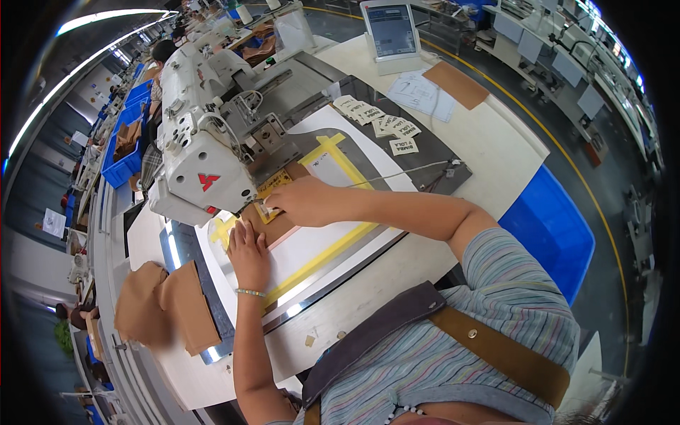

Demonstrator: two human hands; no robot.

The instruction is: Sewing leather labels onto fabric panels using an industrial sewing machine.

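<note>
Under the head of a white industrial sewing machine [202, 145] lies a brown leather-like piece [282, 225]. It rests on a white sheet [312, 248] edged with yellow tape [322, 263]. My left hand [248, 253] presses flat near the brown piece's left end, its fingers stretched out. Across from it, my right hand [304, 202] is closed in a pinch over the piece, beside a small yellow marked plate [275, 183] near the needle area. What its fingertips hold is mostly hidden.
Several printed white labels [404, 146] lie on the machine's dark bed, right of the head. Brown pieces [190, 308] rest at the table's left. A screen [390, 32] stands at the back beside a paper drawing [423, 94]. A blue bin [552, 234] sits at right.
</note>
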